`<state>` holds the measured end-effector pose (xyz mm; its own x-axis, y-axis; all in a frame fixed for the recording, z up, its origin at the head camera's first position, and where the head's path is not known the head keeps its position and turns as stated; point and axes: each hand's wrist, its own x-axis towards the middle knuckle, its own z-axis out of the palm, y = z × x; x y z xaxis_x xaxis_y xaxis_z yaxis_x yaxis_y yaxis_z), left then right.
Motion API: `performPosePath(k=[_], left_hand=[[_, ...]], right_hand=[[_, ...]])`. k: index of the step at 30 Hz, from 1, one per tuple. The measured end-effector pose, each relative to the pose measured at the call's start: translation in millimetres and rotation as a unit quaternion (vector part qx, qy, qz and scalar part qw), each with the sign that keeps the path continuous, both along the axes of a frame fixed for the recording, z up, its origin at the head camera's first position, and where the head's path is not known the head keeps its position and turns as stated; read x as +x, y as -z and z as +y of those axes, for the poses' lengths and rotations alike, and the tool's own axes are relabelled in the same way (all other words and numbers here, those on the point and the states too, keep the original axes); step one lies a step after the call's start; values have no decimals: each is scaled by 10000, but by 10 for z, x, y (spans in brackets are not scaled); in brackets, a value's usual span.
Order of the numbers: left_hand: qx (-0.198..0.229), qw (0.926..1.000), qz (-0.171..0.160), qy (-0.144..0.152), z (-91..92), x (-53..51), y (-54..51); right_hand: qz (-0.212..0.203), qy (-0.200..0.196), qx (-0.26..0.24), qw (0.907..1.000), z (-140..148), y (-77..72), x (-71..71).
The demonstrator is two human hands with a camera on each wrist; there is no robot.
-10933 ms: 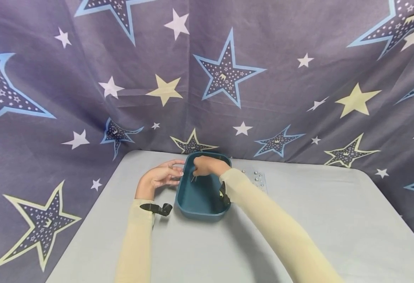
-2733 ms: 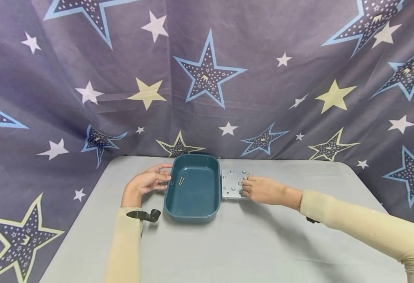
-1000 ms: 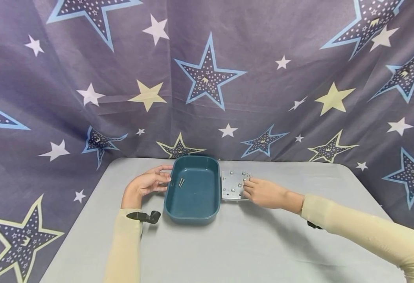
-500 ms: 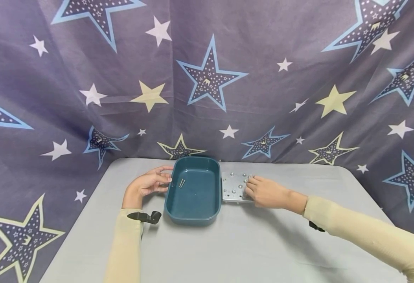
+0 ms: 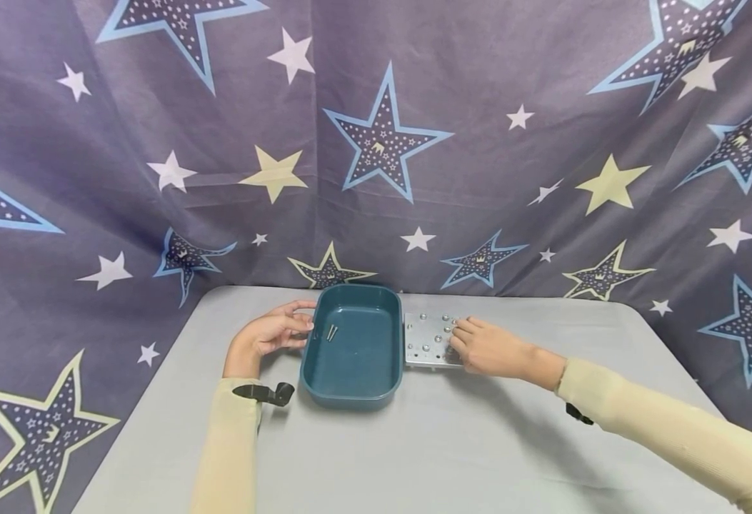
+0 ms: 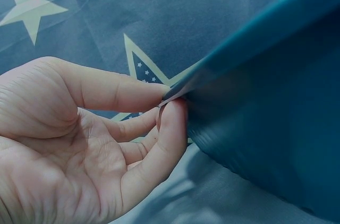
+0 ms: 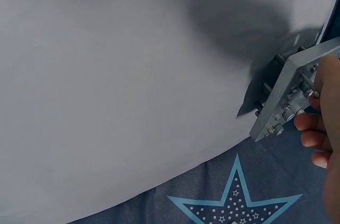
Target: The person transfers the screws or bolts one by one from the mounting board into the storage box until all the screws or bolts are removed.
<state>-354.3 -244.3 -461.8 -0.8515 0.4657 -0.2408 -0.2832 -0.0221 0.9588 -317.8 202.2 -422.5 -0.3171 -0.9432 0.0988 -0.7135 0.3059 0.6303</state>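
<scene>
1. While the rim of the teal tray (image 5: 353,375) was pinched between the thumb and fingers of the left hand (image 5: 271,334), no support was given by that hand to the metal plate (image 5: 418,333). If strong twisting was applied there, the plate could be turned or pushed along the worktop (image 5: 363,457).

2. Under the curled fingers of the right hand (image 5: 494,350), a bolt (image 7: 306,81) in the plate appeared to be pinched. How firmly it was gripped could not be told. If it was caught only by its edge, it could be dropped or tilted in its hole.

3. The plate was placed just beside the tray, on its right, and several neighbouring bolts (image 5: 425,348) were set closely in it. Because of this crowding, one of them could be knocked by the fingers.

4. Below the plate, shanks (image 7: 280,59) were seen sticking out. Through these uneven points, rocking could be caused if one corner was pressed.

5. Near the left wall inside the tray, two loose screws (image 5: 332,333) were seen lying. If the rim was pulled or lifted, they could be rolled away.
</scene>
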Motion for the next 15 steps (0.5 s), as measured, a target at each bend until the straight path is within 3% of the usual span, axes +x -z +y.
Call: performPosePath(k=[15], left_hand=[[-34, 10000, -10, 17, 6, -6, -2]], right_hand=[[35, -83, -419, 9991, 53, 30, -26]])
